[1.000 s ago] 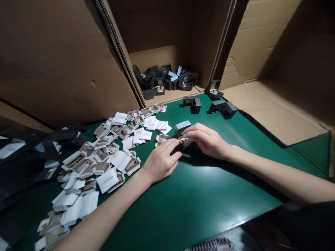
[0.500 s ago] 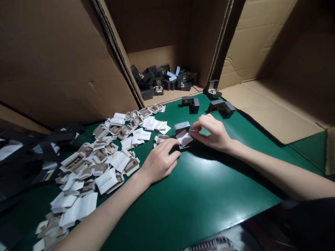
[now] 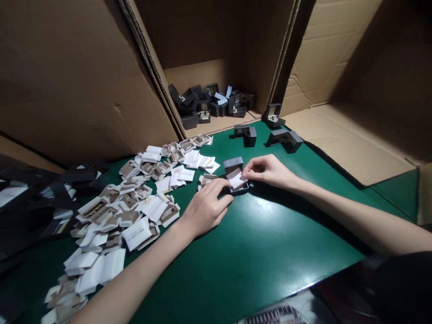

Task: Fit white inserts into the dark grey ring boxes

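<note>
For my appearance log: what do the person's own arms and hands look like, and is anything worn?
The left hand and right hand are bare: no gloves, rings or watch show. Both forearms are uncovered too, with no sleeve in view.

The small dark grey box (image 3: 233,164) stands on the green desk (image 3: 270,252), its hinged lid raised nearly upright behind a shallow base whose hollow faces up. A white insert (image 3: 237,180), a small card-like piece, lies tilted in the mouth of the base, its far edge leaning toward the lid, not yet seated flat. The left grip (image 3: 205,207) touches the box at its near left side, and the fingertips of the right grip (image 3: 268,172) meet the insert's right edge.
</note>
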`<state>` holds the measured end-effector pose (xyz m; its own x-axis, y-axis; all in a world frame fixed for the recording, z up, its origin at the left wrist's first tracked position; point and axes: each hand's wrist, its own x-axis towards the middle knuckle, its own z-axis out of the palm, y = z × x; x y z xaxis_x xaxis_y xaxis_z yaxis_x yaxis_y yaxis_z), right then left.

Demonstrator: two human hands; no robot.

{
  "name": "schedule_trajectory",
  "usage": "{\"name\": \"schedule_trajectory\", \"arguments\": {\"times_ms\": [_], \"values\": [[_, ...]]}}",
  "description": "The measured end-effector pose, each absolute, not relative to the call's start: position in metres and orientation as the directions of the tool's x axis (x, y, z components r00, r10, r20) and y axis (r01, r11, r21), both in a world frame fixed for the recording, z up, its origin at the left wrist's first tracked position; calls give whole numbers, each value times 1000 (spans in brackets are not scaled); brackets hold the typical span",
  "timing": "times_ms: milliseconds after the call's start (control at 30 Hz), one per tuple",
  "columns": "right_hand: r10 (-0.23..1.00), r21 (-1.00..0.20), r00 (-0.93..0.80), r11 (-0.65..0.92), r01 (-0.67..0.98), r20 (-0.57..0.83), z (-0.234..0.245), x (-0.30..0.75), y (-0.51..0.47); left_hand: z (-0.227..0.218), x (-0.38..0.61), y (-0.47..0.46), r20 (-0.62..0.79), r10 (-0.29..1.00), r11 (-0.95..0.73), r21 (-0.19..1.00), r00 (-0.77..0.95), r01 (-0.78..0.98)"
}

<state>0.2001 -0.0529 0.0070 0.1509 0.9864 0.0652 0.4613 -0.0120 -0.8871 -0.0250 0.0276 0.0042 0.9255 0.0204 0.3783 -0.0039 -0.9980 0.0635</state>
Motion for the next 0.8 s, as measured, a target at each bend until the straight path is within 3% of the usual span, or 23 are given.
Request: {"name": "schedule_trajectory", "arguments": {"times_ms": [300, 567, 633, 800], "values": [[988, -833, 113, 23, 553, 102, 6, 201, -55, 4, -25, 28, 369, 27, -998, 57, 929, 6], [991, -794, -22, 117, 597, 130, 9, 198, -58, 4, -25, 28, 363, 37, -997, 77, 931, 9], [972, -722, -50, 205, 661, 230, 7, 196, -58, 4, -26, 28, 360, 37, -997, 83, 932, 8], [782, -379, -124, 427, 821, 611, -5, 192, -58, 5, -26, 28, 364, 35, -996, 88, 931, 3]]}}
